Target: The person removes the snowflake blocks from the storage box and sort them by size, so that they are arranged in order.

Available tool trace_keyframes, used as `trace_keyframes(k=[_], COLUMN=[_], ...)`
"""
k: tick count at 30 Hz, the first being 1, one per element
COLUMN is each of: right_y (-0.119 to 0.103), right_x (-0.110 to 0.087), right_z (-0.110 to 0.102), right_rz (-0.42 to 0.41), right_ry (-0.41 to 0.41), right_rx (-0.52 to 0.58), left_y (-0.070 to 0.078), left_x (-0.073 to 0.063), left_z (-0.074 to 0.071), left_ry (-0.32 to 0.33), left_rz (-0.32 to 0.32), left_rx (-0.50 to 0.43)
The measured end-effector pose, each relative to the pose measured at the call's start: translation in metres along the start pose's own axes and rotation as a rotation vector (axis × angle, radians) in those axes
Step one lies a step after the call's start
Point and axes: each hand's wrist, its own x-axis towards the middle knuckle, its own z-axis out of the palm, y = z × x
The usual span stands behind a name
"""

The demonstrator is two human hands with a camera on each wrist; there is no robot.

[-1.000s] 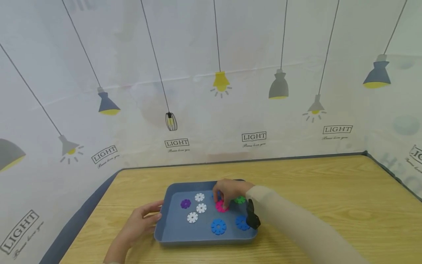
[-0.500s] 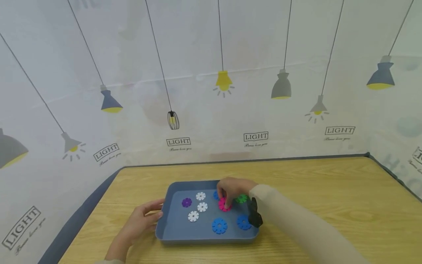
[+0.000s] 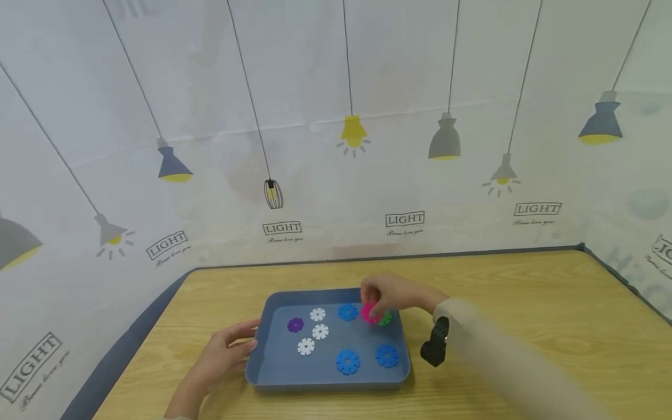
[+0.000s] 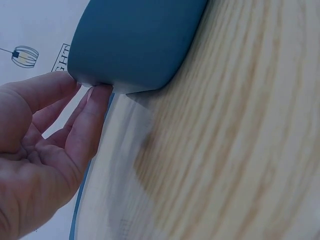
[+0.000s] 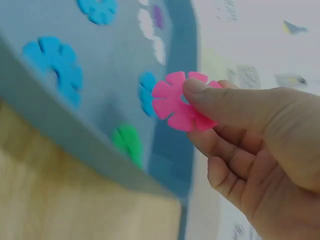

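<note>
The head view is evenly lit, left wrist dimmer, right wrist pale with the tray (image 5: 184, 55) blurred.

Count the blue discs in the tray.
3. One blue disc lies toward the far side of the tray, left of the pink disc; a second blue disc and a third blue disc lie near the front wall. None seems hidden.

Pink disc (image 5: 167, 102) looks smooth, matt plastic, tray (image 3: 328, 385) ditto w/ faint sheen, tabletop (image 3: 525, 291) smooth grained wood, sleeve (image 3: 504, 356) matt cloth.
</note>
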Motion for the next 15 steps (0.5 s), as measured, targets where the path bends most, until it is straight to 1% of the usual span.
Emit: trace_keyframes(k=[2,4,7,11,15], right_y=[0.005,0.013,0.028,0.052,0.075], right_x=[-0.012,-0.024,-0.043,-0.061,-0.069], right_z=[-0.011,-0.021,-0.031,-0.033,-0.025], right_rz=[-0.005,0.008,0.048,0.092,0.169], right_ry=[0.048,0.095,0.159,0.198,0.233], right_rx=[0.041,0.059,0.086,0.115,0.13], left_y=[0.0,0.0,0.0,0.0,0.0], left_x=[0.0,0.0,-0.001,-0.001,-0.001], left_z=[0.0,0.0,0.0,0.0,0.0], left_ry=[0.002,0.0,-0.001,-0.005,-0.008], left_rz=[0.003,0.005,0.005,0.003,0.0], left_rx=[0.001,-0.003,-0.002,0.005,0.016])
